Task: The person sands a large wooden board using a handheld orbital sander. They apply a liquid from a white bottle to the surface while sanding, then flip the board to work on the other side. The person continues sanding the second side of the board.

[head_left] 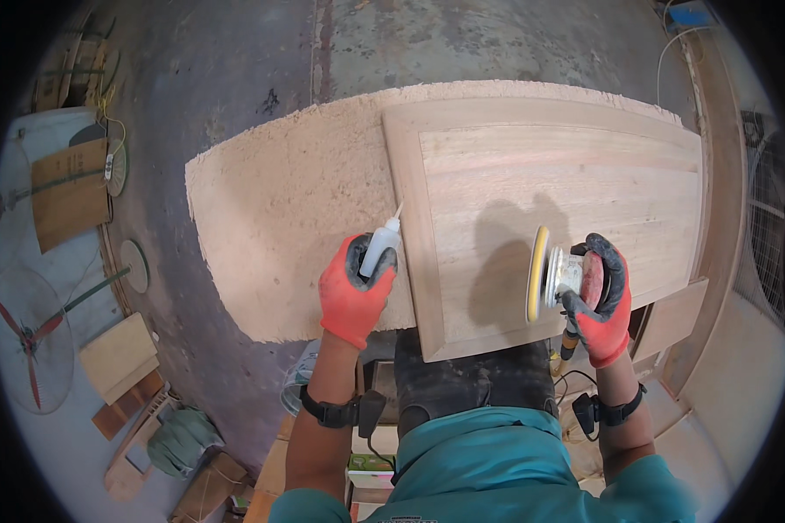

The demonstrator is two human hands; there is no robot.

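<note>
Print [85, 162], illegible here, marks brown cardboard [66, 216] at left; red-gloved left hand [354, 296] grips white plastic bottle [380, 247], red-gloved right hand [610, 318] yellow-edged round sander [567, 277].

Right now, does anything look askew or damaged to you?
Two things. The sander in the right hand is tipped sideways, its pad facing left instead of down at the panel. The sheet beneath the panel has a ragged edge, unlike the panel's neat one.

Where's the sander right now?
Right of centre in the head view: the sander is in the right hand, tipped sideways over the framed wooden panel.
</note>
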